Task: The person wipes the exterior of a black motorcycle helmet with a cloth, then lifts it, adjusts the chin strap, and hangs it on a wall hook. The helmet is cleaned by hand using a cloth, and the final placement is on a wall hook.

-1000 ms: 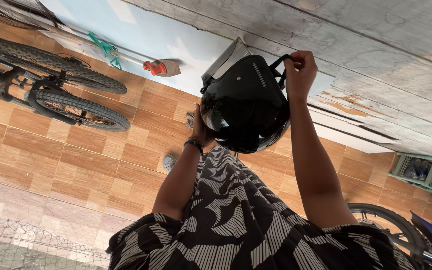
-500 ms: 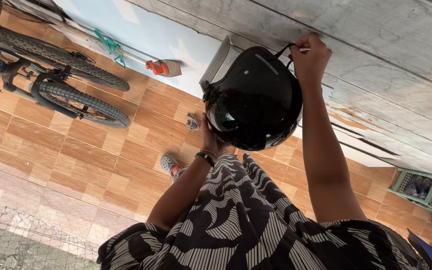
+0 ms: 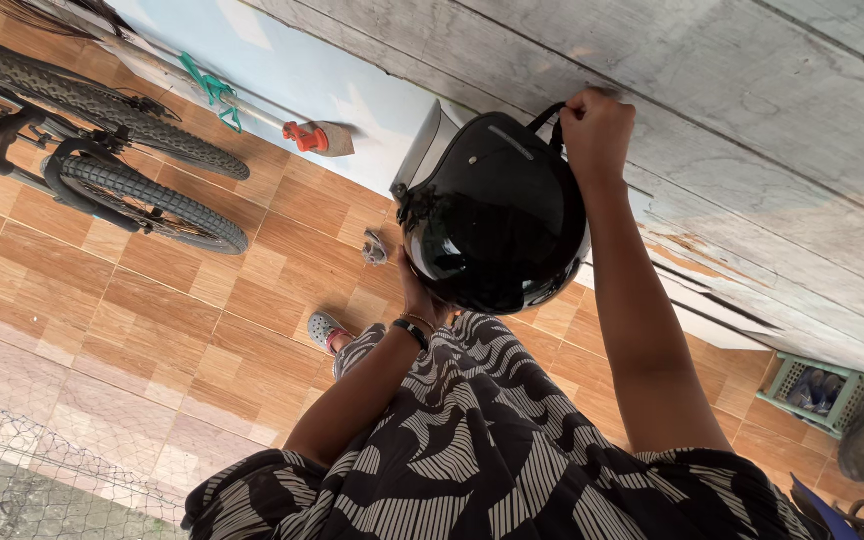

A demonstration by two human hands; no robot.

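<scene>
Against the grey plank wall (image 3: 752, 90), the black helmet (image 3: 497, 215) hung high, its visor (image 3: 422, 150) tilted up. I saw the right hand (image 3: 597, 130) closed tight on the strap (image 3: 550, 118), carrying the weight. The left hand (image 3: 420, 298) supported the shell from below; its fingers were hidden, so I could not tell. A bicycle (image 3: 102, 150) stood well apart.

Tiled home porch: parked bicycles (image 3: 102, 150), weathered plank wall (image 3: 752, 130), shoe basket (image 3: 817, 392).
</scene>
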